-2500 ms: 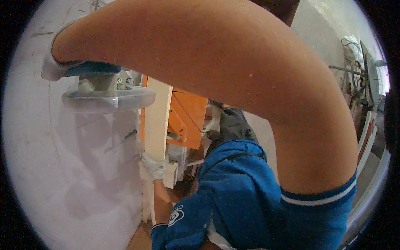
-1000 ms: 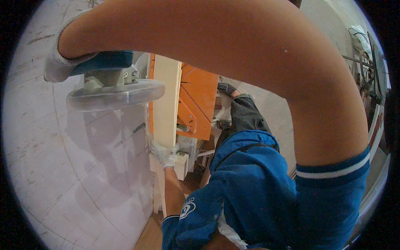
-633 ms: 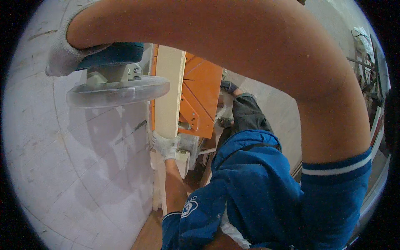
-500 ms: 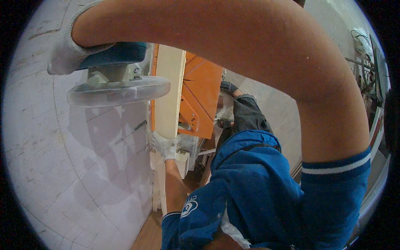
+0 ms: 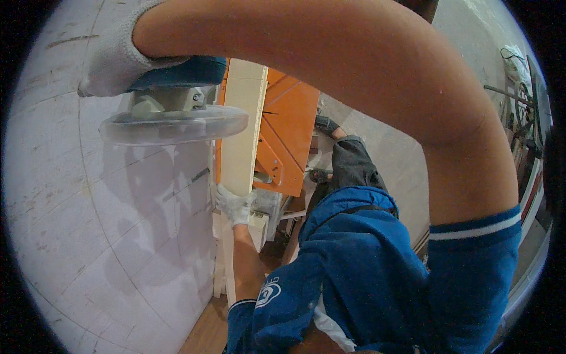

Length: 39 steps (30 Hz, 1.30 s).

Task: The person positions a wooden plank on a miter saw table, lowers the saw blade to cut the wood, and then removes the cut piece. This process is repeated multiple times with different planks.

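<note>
My right arm arches across the top of the view, and my right hand (image 5: 118, 56), in a pale knitted glove, lies closed over a device with a teal top (image 5: 180, 74). Below the teal top are a pale bracket-like body and a round, cloudy clear disc (image 5: 177, 125), just above a large whitish surface. Most of the fingers on that hand are hidden. My left hand (image 5: 236, 205), also gloved, is wrapped round the near end of a long beige board (image 5: 240, 130). The board's far end passes behind my right forearm.
An orange metal machine panel (image 5: 286, 135) stands right of the board. The large whitish surface (image 5: 59, 194), marked with thin lines, fills the left. A grey box-like part (image 5: 268, 206) sits beside my left hand. At the far right are rods, cables and a white bag (image 5: 519, 65).
My right hand and the teal-topped device appear shifted slightly right and up, while the whole view has also moved a little. My left hand keeps its place on the board's end.
</note>
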### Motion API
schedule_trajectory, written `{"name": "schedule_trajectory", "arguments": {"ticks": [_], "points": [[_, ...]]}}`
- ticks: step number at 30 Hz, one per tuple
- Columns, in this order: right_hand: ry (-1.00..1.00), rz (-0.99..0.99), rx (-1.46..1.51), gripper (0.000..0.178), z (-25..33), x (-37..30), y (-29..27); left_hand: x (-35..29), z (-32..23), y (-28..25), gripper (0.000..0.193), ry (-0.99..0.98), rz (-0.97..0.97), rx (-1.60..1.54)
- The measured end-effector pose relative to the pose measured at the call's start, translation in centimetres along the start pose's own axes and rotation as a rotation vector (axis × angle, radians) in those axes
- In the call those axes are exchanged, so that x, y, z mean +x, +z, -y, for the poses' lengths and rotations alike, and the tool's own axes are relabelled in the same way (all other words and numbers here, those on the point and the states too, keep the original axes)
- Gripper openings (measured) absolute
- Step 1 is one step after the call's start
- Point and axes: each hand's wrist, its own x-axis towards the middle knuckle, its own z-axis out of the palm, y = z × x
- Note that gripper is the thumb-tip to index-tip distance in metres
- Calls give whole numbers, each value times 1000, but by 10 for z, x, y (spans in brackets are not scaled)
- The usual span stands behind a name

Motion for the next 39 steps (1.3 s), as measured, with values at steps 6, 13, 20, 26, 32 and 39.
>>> {"name": "schedule_trajectory", "arguments": {"ticks": [6,13,20,26,32,39], "points": [[360,240,310,37,12,6,-32,1,8,1,106,7,63,-48],[354,-169,335,53,2,-2,23,3,21,11,114,-18,38,53],[198,-200,249,42,-12,26,33,4,15,6,114,-35,71,26],[221,-252,296,42,-3,-116,49,4,25,14,114,-36,49,85],[476,-379,631,58,-10,-208,139,6,54,45,116,65,-74,9],[199,-421,326,42,-3,-152,92,-18,68,26,120,183,-12,-32]]}}
